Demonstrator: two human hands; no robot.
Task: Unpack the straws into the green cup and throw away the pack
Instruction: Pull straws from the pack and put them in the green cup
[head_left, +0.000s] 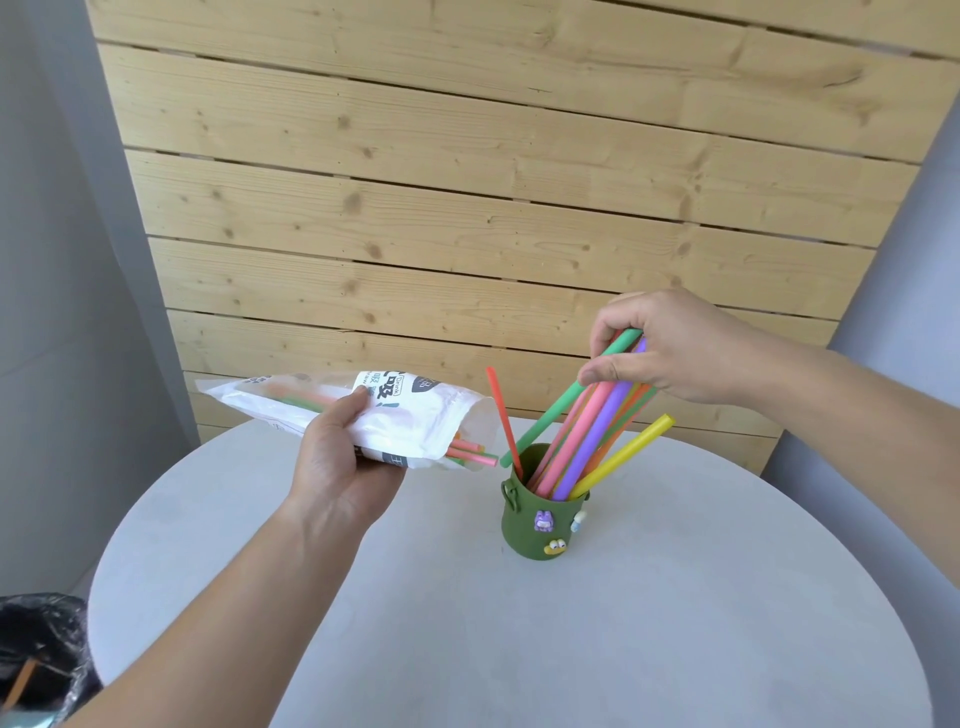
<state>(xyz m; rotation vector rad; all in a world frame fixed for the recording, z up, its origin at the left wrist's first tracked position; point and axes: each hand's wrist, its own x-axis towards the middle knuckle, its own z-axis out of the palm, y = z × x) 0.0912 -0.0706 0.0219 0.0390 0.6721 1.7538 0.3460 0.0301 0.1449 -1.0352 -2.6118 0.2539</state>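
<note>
Right hand (670, 353) is gripping a straw bundle (587, 431) entering the green cup (540, 519), centre right. Left hand (343, 457) is clutching the pack (400, 415), centre left.

Bright, even daylight, soft and diffuse. Barely any shadows on the pale table (675, 623). No glare. Sharp at centre, wide-angle bending at the edges, wall planks (467, 182) fanning outward.

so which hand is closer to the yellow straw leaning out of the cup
Right. The right hand is just above the yellow straw, gripping the other straws; the left hand is off to its left, holding the pack.
</note>
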